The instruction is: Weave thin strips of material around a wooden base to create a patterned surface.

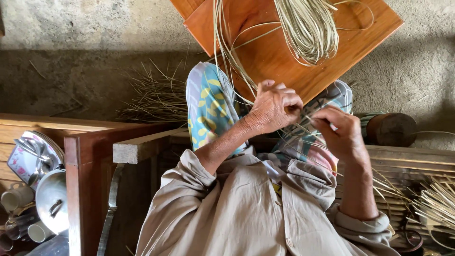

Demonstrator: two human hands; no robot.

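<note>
Head view only. Left hand and right hand meet over the lap, fingertips nearly touching. Left fingers curled tight, pinching thin pale fibre strands; right fingers also bent shut on the same strands, thumb side toward the left hand. Probably held close like this to keep the strands taut between both pinches. Strands run up from the left fingers to a looped fibre bundle lying on a tilted wooden board just beyond the fingertips, propped on the patterned-cloth knee, so the supply feeds down to the hands. Dry stalk pile on the floor, well left of the left fingers. Round wooden piece just right of the right fingers. Pots and cups far lower left, cut off by the frame edge. Exact grip points hard to make out: strands too thin, fingers overlap them. More stalks lower right, partly cut off.
</note>
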